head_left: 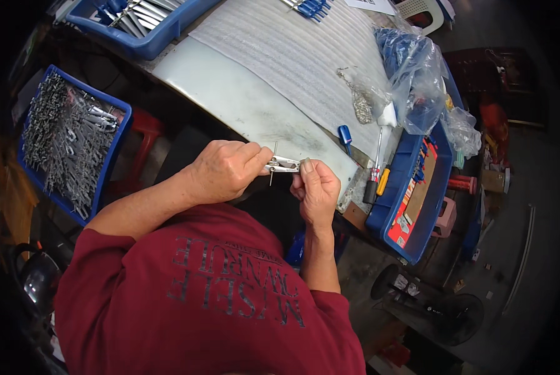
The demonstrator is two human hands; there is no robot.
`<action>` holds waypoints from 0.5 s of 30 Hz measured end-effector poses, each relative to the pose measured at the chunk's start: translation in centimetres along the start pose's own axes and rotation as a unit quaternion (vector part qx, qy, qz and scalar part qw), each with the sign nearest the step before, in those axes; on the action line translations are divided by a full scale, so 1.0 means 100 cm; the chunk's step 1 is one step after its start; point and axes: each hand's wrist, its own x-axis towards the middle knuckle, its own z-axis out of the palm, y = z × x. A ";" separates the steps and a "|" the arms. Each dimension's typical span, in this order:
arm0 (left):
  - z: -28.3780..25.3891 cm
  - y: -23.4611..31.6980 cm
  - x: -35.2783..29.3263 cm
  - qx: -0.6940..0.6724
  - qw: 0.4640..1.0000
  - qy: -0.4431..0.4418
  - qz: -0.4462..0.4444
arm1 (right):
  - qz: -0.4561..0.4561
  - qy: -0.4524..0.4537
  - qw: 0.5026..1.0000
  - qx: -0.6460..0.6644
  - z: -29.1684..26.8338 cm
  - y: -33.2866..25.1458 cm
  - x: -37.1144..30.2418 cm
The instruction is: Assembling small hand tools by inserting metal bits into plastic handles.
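Tool (285, 165) gripped betw. L hand (227, 170) & R hand (318, 187); thin rod (270, 180) nr. L fingertips to be held steady, unforced.

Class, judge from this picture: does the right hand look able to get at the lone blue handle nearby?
Probably yes: the blue handle lies close beyond the right hand, with nothing visible between them. That hand grips a metal tool, though, so it would likely have to let go first.

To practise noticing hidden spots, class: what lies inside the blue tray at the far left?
The blue tray holds a heap of narrow grey metal pieces. Whatever lies beneath them is covered and cannot be seen.
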 end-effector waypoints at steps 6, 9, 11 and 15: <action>-0.003 0.000 0.008 0.008 1.000 0.012 0.013 | -0.013 0.001 1.000 0.013 -0.008 -0.007 0.002; -0.004 0.002 0.011 0.003 0.999 0.023 0.021 | -0.019 0.020 1.000 -0.002 -0.011 -0.013 0.000; -0.003 -0.001 0.016 -0.002 0.999 0.033 0.034 | -0.052 0.021 0.998 -0.027 -0.022 -0.015 0.004; -0.001 -0.010 0.023 0.002 0.999 0.033 0.015 | -0.083 0.090 0.989 -0.085 -0.047 -0.029 0.023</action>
